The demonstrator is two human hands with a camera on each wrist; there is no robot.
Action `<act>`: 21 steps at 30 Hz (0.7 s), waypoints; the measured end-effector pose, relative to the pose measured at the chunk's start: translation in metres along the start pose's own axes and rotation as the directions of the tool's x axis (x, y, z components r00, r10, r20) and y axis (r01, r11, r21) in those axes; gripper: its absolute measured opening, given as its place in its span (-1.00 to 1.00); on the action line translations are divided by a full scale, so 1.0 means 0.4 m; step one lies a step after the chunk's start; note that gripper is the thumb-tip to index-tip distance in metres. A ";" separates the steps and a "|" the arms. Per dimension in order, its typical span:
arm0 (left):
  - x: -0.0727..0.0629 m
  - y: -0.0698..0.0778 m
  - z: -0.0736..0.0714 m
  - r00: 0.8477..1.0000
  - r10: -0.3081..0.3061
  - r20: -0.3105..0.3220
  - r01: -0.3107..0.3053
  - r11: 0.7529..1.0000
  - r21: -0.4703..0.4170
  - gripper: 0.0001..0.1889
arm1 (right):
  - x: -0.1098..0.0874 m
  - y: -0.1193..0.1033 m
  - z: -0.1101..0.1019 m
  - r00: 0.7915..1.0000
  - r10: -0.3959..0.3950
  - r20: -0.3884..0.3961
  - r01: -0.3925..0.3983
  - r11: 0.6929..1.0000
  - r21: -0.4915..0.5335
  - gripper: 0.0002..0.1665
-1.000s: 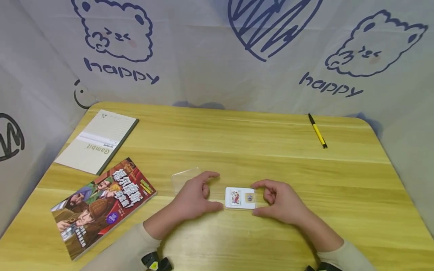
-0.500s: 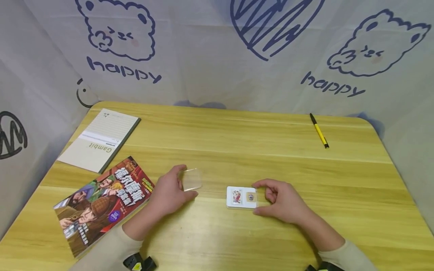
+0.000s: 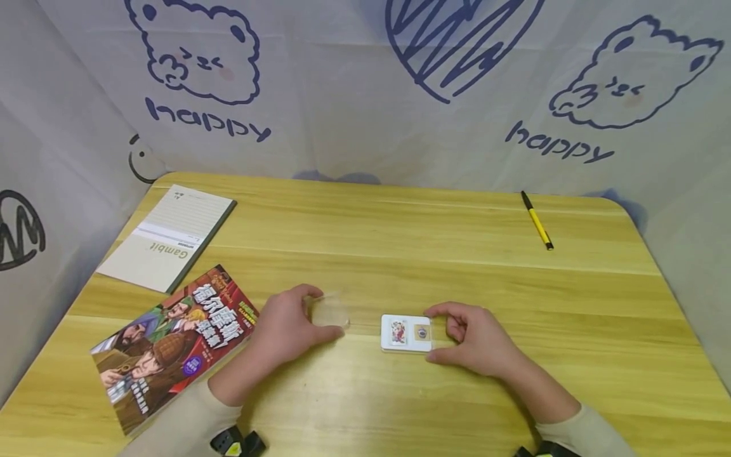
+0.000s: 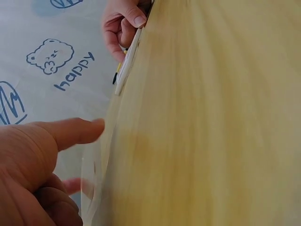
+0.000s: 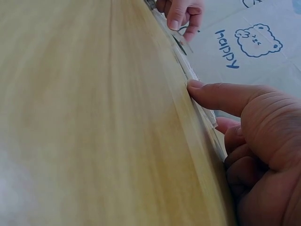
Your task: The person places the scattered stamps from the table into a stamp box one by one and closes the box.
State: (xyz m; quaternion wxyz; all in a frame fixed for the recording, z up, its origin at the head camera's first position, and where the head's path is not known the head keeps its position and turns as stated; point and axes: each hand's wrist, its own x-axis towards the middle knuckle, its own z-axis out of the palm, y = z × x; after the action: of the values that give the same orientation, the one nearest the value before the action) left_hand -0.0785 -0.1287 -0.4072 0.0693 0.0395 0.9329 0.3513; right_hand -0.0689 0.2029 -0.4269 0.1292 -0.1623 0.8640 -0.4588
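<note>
My left hand point(image 3: 288, 324) holds a clear plastic cover point(image 3: 331, 312) between thumb and forefinger, close over the table just right of the book. In the left wrist view the cover point(image 4: 96, 176) shows as a thin see-through edge by the thumb. A small flat white box point(image 3: 407, 343), with a colourful card-like picture and a tan square emblem on top, lies in front of me. At its right end, my right hand point(image 3: 476, 339) pinches the near and far edges with thumb and forefinger. A clear plastic edge point(image 5: 209, 117) shows between those fingers in the right wrist view.
A comic-style book point(image 3: 171, 355) lies at the left, partly behind my left hand. Beyond it is a notebook point(image 3: 165, 238). A yellow and black pen point(image 3: 537, 222) rests at the back right of the wooden table point(image 3: 365, 241). White cloth point(image 3: 342, 95) with drawings hangs behind.
My left hand has moved left from beside the white box and taken hold of the clear cover, which has since shifted slightly right. My right hand has stayed at the box.
</note>
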 end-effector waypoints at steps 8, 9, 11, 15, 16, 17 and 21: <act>0.002 0.033 0.020 0.997 0.076 -0.020 -0.077 0.995 -0.059 -0.28 | 0.000 0.004 0.000 1.000 -0.006 0.001 0.006 1.000 -0.004 -0.30; 0.003 0.039 0.023 0.996 0.086 -0.019 -0.087 0.994 -0.064 -0.28 | 0.000 0.004 0.000 1.000 -0.006 0.000 0.006 1.000 -0.005 -0.30; 0.005 0.049 0.028 0.994 0.109 -0.017 -0.110 0.991 -0.080 -0.28 | 0.000 0.006 0.000 1.000 -0.005 -0.004 0.005 1.000 -0.010 -0.30; 0.008 0.065 0.040 0.988 0.156 -0.015 -0.157 0.981 -0.111 -0.30 | 0.001 0.009 0.000 1.000 -0.009 -0.007 0.008 1.000 -0.020 -0.31; 0.008 0.069 0.043 0.986 0.169 -0.014 -0.169 0.979 -0.118 -0.31 | 0.001 0.010 0.000 1.000 -0.010 -0.007 0.009 1.000 -0.021 -0.30; 0.009 0.073 0.047 0.984 0.179 -0.013 -0.179 0.976 -0.124 -0.31 | 0.001 0.010 0.001 1.000 -0.010 -0.007 0.010 1.000 -0.023 -0.30; 0.011 0.090 0.061 0.976 0.219 -0.002 -0.217 0.964 -0.154 -0.31 | 0.000 0.009 0.001 1.000 -0.004 -0.007 0.004 1.000 -0.023 -0.30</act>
State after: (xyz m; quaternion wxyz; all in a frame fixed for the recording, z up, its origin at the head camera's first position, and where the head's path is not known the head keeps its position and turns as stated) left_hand -0.0781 -0.0853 -0.4022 0.0402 0.1390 0.8926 0.4269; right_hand -0.0692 0.2046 -0.4303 0.1232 -0.1637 0.8694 -0.4496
